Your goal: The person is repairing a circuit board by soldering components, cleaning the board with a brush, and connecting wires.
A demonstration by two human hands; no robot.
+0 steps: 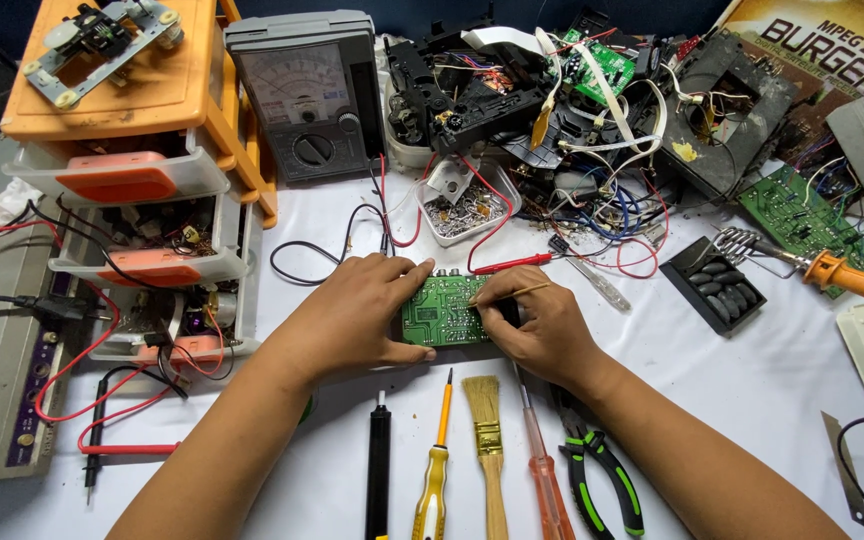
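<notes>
We see a small green circuit board (444, 311) lying flat at the middle of the bench (752, 390), which is covered in white. Our left hand (357, 315) lies over the board's left end, its fingers closed around that edge and holding it down. Our right hand (542, 325) rests at the board's right end, its fingers pinched on a thin wooden stick (514, 292) whose tip touches the board's upper right part.

Just behind the board lies a red probe (512, 263) with its red lead, and beside it a clear-handled screwdriver (592, 282). In front of the hands a row of tools lies side by side: a black pen-shaped tool (378, 465), a yellow screwdriver (434, 480), a paint brush (487, 440), an orange screwdriver (544, 480) and green-handled pliers (602, 475).

Further back stands a grey analogue meter (307, 95), with a clear tray of small parts (467, 205) to its right and a heap of boards, black casings and loose wires (572, 110) beyond. To the left stands an orange drawer unit (142, 130). To the right sit a black tray of dark pieces (720, 285) and a soldering iron (852, 278) with an orange handle, resting on a coiled stand
</notes>
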